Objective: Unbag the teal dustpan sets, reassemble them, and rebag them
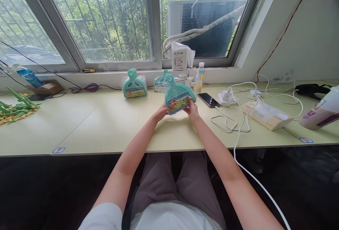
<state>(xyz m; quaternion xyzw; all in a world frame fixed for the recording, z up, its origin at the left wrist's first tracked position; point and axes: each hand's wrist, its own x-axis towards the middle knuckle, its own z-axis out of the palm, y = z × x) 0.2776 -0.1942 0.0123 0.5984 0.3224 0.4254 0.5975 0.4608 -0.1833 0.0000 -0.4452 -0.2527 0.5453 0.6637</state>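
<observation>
My left hand (pixel 160 111) and my right hand (pixel 191 108) both grip a teal plastic mini dustpan-and-brush set (pixel 178 93) with a colourful label, held upright just above the pale desk (pixel 106 124). Each hand pinches a lower corner of it. Two more such sets in clear wrap stand behind: one (pixel 134 86) to the left, another (pixel 160 82) partly hidden behind the held set.
A drink bottle (pixel 199 77), a black phone (pixel 208 99), white chargers and cables (pixel 238 117), a wrapped flat box (pixel 266 114) and a white container (pixel 321 111) lie to the right. Green stems (pixel 16 108) and a blue bottle (pixel 28 75) are at the left.
</observation>
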